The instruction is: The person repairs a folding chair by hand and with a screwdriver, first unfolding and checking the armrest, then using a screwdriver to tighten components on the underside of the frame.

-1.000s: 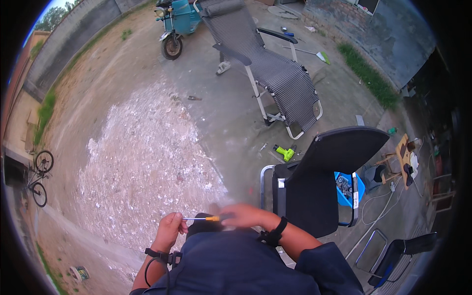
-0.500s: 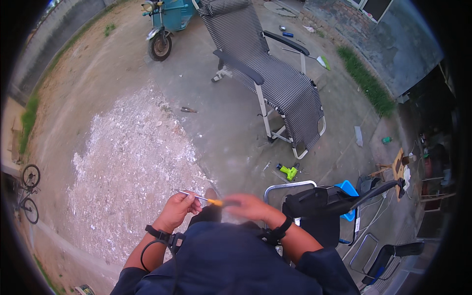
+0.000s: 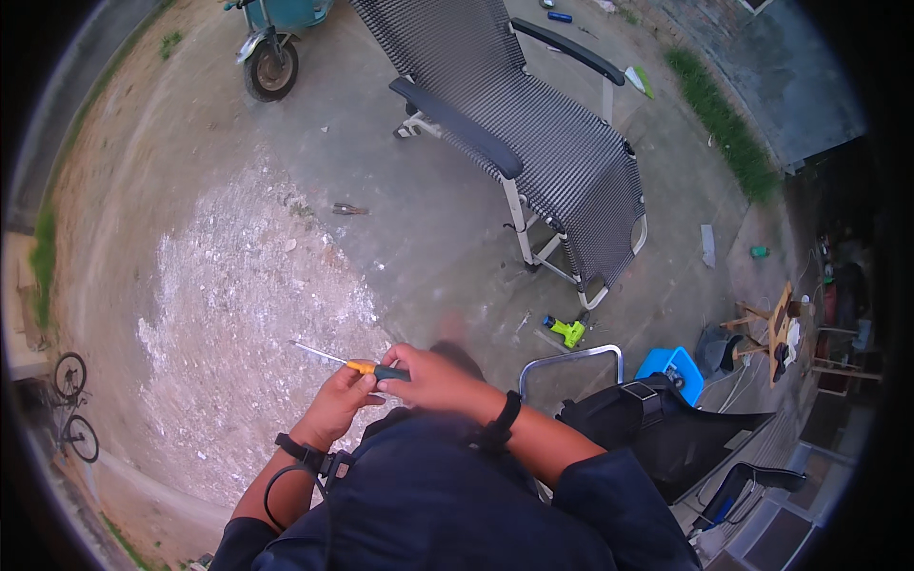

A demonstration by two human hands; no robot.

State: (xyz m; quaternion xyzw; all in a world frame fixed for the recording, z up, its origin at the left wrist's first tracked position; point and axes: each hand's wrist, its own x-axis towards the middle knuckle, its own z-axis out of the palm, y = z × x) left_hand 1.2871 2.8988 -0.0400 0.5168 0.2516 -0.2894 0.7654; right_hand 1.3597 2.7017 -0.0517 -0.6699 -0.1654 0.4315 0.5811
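Note:
A screwdriver (image 3: pixel 360 366) with a yellow and dark handle is held between my two hands, its thin metal shaft pointing to the upper left. My left hand (image 3: pixel 339 402) pinches it near the yellow front of the handle. Round the dark rear end of the handle, the fingers of my right hand (image 3: pixel 428 379) are closed. Both hands are in front of my body, over the patch of whitish rubble (image 3: pixel 257 276).
A striped reclining chair (image 3: pixel 571 162) stands ahead. Pliers (image 3: pixel 349 208) and a lime-green cordless drill (image 3: pixel 567 330) lie on the concrete. To my right are a black bag (image 3: pixel 657 428) and a blue bin (image 3: pixel 693 381). A teal three-wheeler (image 3: pixel 276 67) stands far left.
My right hand, blurred beside the handle before, now grips its rear end. The screwdriver's tip has shifted left and up. The whole view has tilted a little, and the chair appears larger.

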